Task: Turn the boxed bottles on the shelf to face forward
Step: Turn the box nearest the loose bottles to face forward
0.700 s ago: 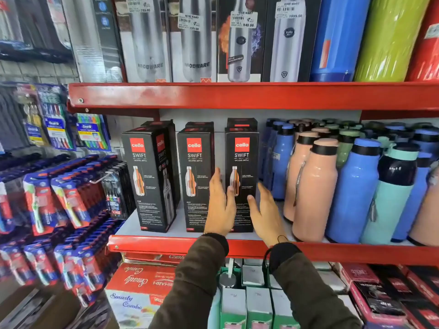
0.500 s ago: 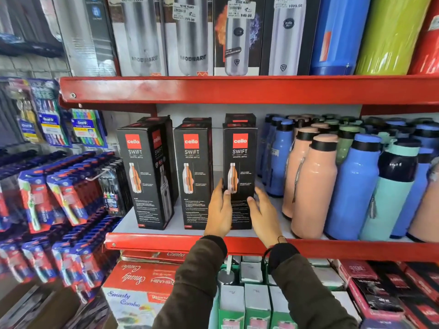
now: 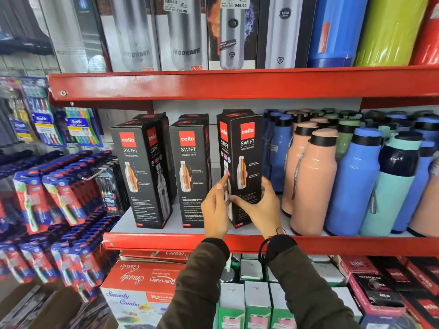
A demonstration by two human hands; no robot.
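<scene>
Three black boxed bottles stand in a row on the middle red shelf (image 3: 166,241). The left box (image 3: 142,172) is turned so a side face shows. The middle box (image 3: 190,172) faces forward. The right box (image 3: 242,157) is skewed, its left side face showing beside its front. My left hand (image 3: 217,207) grips that right box at its lower left edge. My right hand (image 3: 261,207) holds its lower right front. More black boxes stand behind the row, mostly hidden.
Loose bottles, peach (image 3: 311,184), blue (image 3: 356,184) and teal (image 3: 389,191), crowd the shelf just right of the held box. The upper shelf (image 3: 213,81) carries steel bottle boxes. Toothbrush packs (image 3: 59,198) hang at left; cartons (image 3: 145,288) sit below.
The right box, facing forward before, is now turned so its left side shows. Both hands have closed on its lower part. The camera view has shifted closer.
</scene>
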